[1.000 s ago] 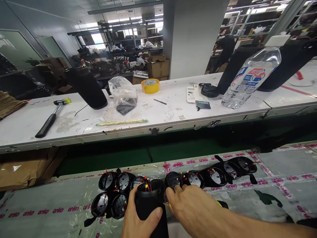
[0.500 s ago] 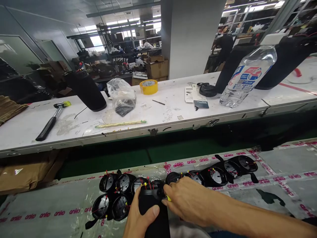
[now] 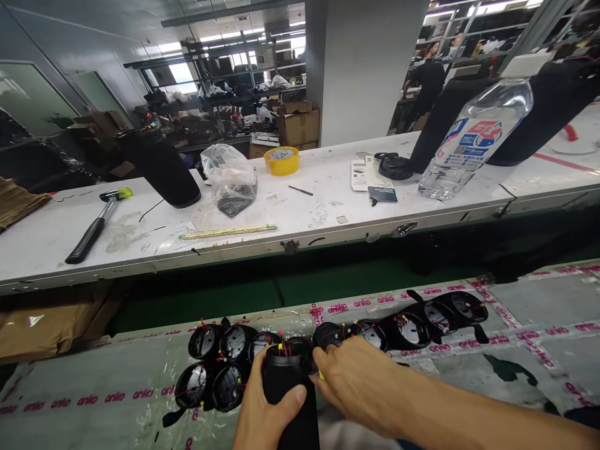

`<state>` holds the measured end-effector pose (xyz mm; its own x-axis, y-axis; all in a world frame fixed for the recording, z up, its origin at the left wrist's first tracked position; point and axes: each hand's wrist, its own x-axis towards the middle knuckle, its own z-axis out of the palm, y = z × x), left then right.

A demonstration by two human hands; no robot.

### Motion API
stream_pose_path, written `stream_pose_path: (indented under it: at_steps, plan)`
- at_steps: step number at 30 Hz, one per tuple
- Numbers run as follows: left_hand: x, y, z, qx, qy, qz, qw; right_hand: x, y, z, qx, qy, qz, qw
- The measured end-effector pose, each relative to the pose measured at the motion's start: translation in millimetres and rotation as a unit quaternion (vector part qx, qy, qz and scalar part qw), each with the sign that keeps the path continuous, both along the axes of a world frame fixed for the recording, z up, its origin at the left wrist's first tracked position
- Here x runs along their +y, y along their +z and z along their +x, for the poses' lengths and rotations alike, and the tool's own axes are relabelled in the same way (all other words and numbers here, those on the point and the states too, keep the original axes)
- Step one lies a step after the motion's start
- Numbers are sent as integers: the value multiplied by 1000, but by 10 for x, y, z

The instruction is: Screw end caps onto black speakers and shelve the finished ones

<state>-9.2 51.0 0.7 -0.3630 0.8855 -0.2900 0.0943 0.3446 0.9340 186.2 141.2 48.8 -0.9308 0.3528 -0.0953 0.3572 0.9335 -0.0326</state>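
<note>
A black cylindrical speaker body (image 3: 302, 425) stands upright at the bottom centre, its open top towards the far bench. My left hand (image 3: 267, 409) wraps round its left side, thumb across the front. Red wires with small yellow connectors (image 3: 282, 347) stick up from the top. At the upper right rim, my right hand (image 3: 360, 381) is closed on a small tool with a yellow part (image 3: 321, 375); most of that tool is hidden by the fingers. Black round caps with wires (image 3: 228, 387) lie to the left, and more black caps (image 3: 407, 330) form a row to the right.
Across a gap is a white bench (image 3: 319, 194) bearing a hammer (image 3: 98, 225), a bagged part (image 3: 229, 181), yellow tape (image 3: 281, 161), a water bottle (image 3: 478, 137) and black cylinders (image 3: 162, 169). A cardboard box (image 3: 300, 127) and a person (image 3: 424, 87) are beyond.
The speaker body's top has tilted slightly, showing more of its rim. My right hand has shifted a little at the rim, still gripping the tool. The view has moved slightly.
</note>
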Motion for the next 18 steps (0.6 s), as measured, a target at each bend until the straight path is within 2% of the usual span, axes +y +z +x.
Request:
stream_pose_path:
  at_steps: [2,5,7,10,13,18]
  plan:
    - [18,19,3,-44,-13,5,999,39,-5,-15,7,7,-4,1000]
    - [38,48,13,-163,-22,14,986,77,-58,-19,34,29,-15,999]
    - [39,63,33,-238,-21,19,971,79,-109,2,82,-10,-60,995]
    - [31,82,68,-312,5,13,950,60,-152,63,167,-113,-157,967]
    - [16,83,69,-305,24,7,952,10,-135,115,205,-161,-153,953]
    - [-19,46,1,-175,75,-2,982,-160,-89,39,153,-89,-49,983]
